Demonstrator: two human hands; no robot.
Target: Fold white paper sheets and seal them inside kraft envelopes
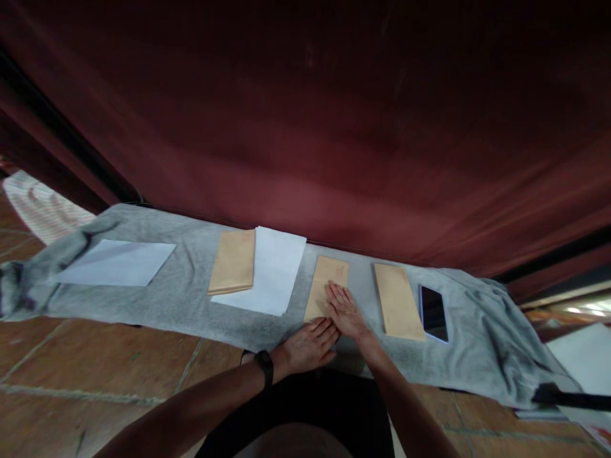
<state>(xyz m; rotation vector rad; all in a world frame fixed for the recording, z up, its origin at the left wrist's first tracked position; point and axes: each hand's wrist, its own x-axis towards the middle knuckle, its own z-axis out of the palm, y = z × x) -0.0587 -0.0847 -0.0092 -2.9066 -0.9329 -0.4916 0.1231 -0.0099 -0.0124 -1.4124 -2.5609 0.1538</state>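
A brown paper envelope (321, 285) lies flat on the grey cloth in front of me. My right hand (344, 309) rests palm down on its lower right part, fingers stretched out. My left hand (311, 345) lies flat at the envelope's near edge, its fingertips close to or touching the right hand; a dark band is on that wrist. To the right is a stack of brown envelopes (398, 302). On the left, another stack of brown envelopes (233, 261) partly covers white paper sheets (279, 270).
The grey cloth (181, 305) covers a narrow bench-like surface against a dark red fabric wall (305, 159). A white sheet (119, 262) lies at far left, a phone (434, 313) right of the envelopes. Brown floor tiles (119, 362) show below.
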